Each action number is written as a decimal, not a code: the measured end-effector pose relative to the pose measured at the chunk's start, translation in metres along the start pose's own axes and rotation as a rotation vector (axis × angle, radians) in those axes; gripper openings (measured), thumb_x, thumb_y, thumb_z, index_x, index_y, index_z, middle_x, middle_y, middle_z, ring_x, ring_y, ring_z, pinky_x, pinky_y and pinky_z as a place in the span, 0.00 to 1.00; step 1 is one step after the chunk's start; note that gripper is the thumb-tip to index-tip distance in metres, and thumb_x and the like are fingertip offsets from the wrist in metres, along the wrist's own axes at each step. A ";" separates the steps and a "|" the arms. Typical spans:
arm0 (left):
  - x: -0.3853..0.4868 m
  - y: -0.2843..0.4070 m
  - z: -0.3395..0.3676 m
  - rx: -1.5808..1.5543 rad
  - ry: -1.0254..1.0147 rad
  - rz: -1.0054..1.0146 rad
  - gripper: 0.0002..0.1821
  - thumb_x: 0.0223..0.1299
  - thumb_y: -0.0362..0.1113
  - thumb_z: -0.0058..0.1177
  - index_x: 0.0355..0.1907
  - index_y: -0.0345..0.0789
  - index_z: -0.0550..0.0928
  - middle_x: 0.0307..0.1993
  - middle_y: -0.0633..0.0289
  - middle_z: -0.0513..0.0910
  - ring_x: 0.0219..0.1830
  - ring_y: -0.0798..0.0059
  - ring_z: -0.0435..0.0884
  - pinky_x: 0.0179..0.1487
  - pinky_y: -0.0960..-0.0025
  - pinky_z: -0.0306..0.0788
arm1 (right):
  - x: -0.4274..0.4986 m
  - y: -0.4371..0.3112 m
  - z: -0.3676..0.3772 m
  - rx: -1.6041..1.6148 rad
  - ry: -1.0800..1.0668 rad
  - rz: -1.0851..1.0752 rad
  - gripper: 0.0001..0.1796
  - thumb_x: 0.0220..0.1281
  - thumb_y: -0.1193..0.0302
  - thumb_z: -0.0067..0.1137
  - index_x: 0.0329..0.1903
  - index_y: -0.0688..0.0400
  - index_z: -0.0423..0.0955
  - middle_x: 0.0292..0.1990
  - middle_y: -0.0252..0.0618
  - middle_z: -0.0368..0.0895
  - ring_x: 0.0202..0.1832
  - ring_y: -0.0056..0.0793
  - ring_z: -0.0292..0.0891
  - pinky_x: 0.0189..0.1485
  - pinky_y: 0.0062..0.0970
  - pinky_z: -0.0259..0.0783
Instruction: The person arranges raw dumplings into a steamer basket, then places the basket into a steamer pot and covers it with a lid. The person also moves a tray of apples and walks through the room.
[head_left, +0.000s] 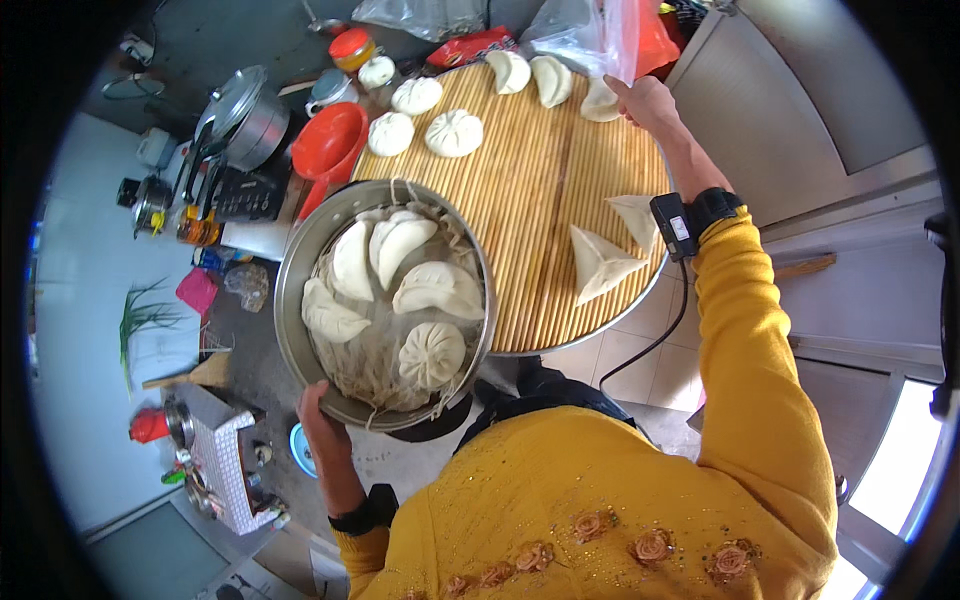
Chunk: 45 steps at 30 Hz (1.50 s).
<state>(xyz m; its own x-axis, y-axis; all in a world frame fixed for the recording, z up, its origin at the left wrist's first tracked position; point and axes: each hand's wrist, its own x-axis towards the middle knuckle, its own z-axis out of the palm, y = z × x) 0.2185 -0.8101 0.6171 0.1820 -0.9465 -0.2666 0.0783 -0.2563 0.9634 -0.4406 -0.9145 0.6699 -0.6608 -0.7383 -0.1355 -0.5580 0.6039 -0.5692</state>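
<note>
My left hand (324, 427) grips the near-left rim of a round metal steamer pot (286, 337), its thumb over the edge. Inside, several crescent dumplings (439, 290) and one pleated round bun (433, 355) lie on a damp cloth liner (349, 367). At the far right of a round slatted board (525, 187), the fingers of my right hand (645, 103) pinch the right end of a crescent dumpling (598, 103). Two more crescents (551, 81) lie to its left. Closer to me are two triangular buns (602, 264), one partly behind a wrist device.
Several round buns (454, 133) occupy the board's far left. Beside it are a red plastic colander (328, 141), lidded jars (352, 49) and a pressure cooker (244, 120). Plastic bags (577, 37) crowd the far edge. A black cable (660, 337) hangs from my right wrist.
</note>
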 end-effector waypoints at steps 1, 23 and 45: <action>0.000 0.000 0.001 -0.016 -0.083 0.054 0.13 0.56 0.35 0.56 0.43 0.32 0.77 0.43 0.61 0.75 0.47 0.70 0.75 0.52 0.67 0.67 | 0.000 0.001 -0.006 0.012 0.021 0.017 0.33 0.61 0.40 0.51 0.29 0.61 0.82 0.28 0.44 0.85 0.35 0.40 0.83 0.46 0.36 0.75; -0.008 0.006 0.002 0.011 -0.077 0.018 0.13 0.56 0.38 0.55 0.42 0.34 0.77 0.41 0.63 0.74 0.48 0.74 0.73 0.55 0.69 0.65 | -0.006 -0.013 0.015 -0.189 0.098 -0.051 0.40 0.55 0.34 0.49 0.44 0.62 0.82 0.42 0.51 0.83 0.47 0.47 0.80 0.51 0.40 0.73; -0.004 0.014 0.006 -0.095 -0.054 -0.128 0.14 0.55 0.39 0.55 0.42 0.35 0.78 0.41 0.63 0.76 0.47 0.72 0.75 0.53 0.69 0.68 | -0.019 -0.022 0.024 0.179 0.044 -0.010 0.34 0.45 0.60 0.71 0.55 0.63 0.71 0.46 0.47 0.81 0.48 0.43 0.80 0.54 0.36 0.75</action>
<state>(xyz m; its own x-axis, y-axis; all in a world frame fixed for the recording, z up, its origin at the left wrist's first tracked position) 0.2130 -0.8111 0.6319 0.1115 -0.9170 -0.3831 0.1901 -0.3587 0.9139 -0.4036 -0.9212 0.6652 -0.6792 -0.7277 -0.0957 -0.4689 0.5305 -0.7062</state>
